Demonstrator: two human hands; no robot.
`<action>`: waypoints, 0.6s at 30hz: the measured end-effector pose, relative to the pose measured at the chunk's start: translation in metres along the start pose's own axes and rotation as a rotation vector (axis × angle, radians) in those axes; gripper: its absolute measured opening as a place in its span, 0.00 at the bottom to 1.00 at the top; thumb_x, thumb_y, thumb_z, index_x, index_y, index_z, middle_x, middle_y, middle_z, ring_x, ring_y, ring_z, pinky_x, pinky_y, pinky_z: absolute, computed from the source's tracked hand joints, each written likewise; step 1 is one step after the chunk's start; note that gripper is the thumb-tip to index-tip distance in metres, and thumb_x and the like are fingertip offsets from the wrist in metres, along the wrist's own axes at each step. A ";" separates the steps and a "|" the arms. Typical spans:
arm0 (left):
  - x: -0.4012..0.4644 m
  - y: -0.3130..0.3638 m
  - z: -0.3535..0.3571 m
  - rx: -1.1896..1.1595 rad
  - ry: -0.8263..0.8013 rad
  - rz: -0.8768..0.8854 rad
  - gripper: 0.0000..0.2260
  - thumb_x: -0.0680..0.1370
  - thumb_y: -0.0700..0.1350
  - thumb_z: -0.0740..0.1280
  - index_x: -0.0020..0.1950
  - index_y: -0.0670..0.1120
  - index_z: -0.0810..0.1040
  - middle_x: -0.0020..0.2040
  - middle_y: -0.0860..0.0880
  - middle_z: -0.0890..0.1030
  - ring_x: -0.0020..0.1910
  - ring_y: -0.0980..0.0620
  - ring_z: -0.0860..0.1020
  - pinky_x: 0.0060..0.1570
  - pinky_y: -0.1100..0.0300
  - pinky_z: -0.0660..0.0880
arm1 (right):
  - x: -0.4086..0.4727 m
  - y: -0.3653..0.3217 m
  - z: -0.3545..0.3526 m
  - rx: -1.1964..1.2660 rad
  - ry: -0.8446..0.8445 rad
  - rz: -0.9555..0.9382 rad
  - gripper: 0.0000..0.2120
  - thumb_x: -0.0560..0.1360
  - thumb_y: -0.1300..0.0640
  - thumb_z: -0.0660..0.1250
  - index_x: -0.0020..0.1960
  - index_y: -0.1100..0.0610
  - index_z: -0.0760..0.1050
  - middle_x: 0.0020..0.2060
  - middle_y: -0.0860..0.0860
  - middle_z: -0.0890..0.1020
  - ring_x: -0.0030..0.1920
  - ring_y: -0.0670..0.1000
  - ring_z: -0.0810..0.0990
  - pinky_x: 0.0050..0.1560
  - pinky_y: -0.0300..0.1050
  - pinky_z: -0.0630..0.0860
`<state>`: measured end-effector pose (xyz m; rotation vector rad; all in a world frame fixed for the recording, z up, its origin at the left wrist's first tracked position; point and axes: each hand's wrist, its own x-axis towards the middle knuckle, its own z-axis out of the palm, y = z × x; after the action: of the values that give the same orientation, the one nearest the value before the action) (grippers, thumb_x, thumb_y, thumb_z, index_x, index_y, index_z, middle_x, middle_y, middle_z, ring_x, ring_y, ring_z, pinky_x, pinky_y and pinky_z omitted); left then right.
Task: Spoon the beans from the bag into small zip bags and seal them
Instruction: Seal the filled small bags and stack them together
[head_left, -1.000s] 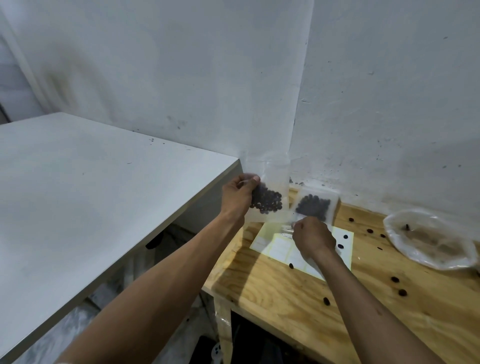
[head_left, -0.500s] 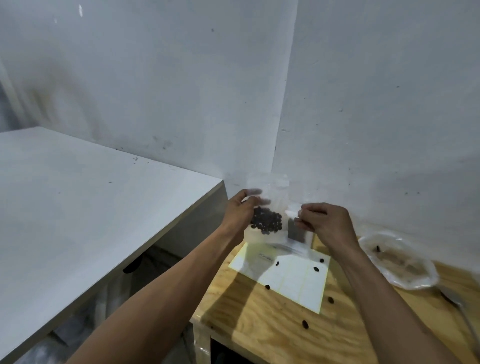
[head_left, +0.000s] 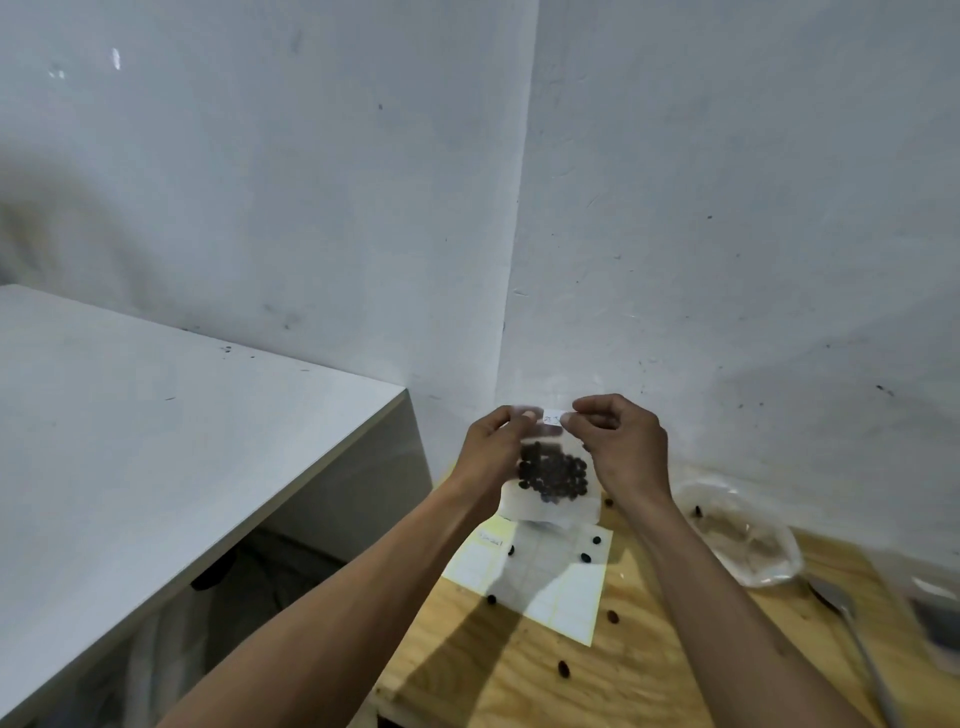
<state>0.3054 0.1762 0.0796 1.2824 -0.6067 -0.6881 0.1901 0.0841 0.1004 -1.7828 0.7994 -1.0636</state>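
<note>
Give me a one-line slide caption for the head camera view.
Both hands, left and right, hold a small zip bag of dark beans above a wooden table, pinching a white label at its top.

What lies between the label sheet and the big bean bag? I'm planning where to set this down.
In the head view, bare wood between label sheet and big bean bag, apart from the right forearm crossing above.

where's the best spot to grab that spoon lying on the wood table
Take the spoon by its long thin handle, coming from above on the near end. It lies flat, bowl pointing toward the big plastic bag, so the handle is the free, narrow part fingers can pinch.
</note>
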 end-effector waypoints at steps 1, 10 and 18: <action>-0.001 0.001 0.001 -0.002 0.000 0.000 0.10 0.83 0.48 0.65 0.59 0.44 0.80 0.49 0.50 0.88 0.56 0.45 0.84 0.60 0.46 0.77 | -0.001 -0.001 -0.001 -0.017 0.010 -0.006 0.07 0.72 0.55 0.77 0.48 0.53 0.83 0.41 0.46 0.85 0.46 0.44 0.84 0.44 0.32 0.76; -0.007 0.002 0.016 0.001 -0.014 0.102 0.10 0.77 0.42 0.73 0.52 0.36 0.84 0.48 0.40 0.87 0.48 0.43 0.86 0.59 0.48 0.79 | -0.006 -0.001 -0.009 -0.137 0.063 -0.051 0.13 0.72 0.51 0.78 0.53 0.54 0.82 0.42 0.44 0.83 0.45 0.40 0.81 0.45 0.34 0.77; -0.007 0.000 0.027 0.009 -0.034 0.051 0.08 0.79 0.44 0.70 0.53 0.40 0.84 0.46 0.42 0.87 0.50 0.46 0.86 0.55 0.55 0.80 | -0.003 0.004 -0.030 0.138 -0.099 0.241 0.23 0.68 0.46 0.79 0.57 0.58 0.81 0.48 0.47 0.84 0.52 0.52 0.83 0.47 0.40 0.74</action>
<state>0.2807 0.1646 0.0842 1.2613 -0.6681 -0.6670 0.1611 0.0742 0.1029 -1.5663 0.8361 -0.8444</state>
